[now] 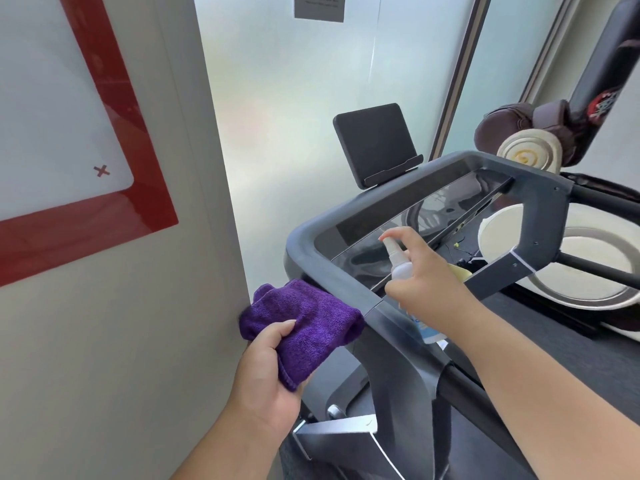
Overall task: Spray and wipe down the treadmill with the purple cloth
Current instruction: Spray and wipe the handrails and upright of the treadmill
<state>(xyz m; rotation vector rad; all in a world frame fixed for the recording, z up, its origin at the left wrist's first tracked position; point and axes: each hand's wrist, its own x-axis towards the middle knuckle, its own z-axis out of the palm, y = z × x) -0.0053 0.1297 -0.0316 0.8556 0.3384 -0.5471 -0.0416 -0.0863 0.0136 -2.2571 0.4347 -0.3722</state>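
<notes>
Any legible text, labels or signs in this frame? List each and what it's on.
Grey notice on the frosted glass: printed lines, too blurred to read.
Spray bottle label: blue print, mostly hidden, unreadable.
Red-framed board: a red "x"-like mark, no words.
Punching bag: red emblem, illegible.

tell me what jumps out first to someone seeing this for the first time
The purple cloth stands out most, bunched in the left hand by the near left corner of the grey treadmill console. Just right of it, the right hand holds a small clear spray bottle, nozzle aimed at the console's glossy dark panel. A red-framed white board fills the wall at left.
</notes>
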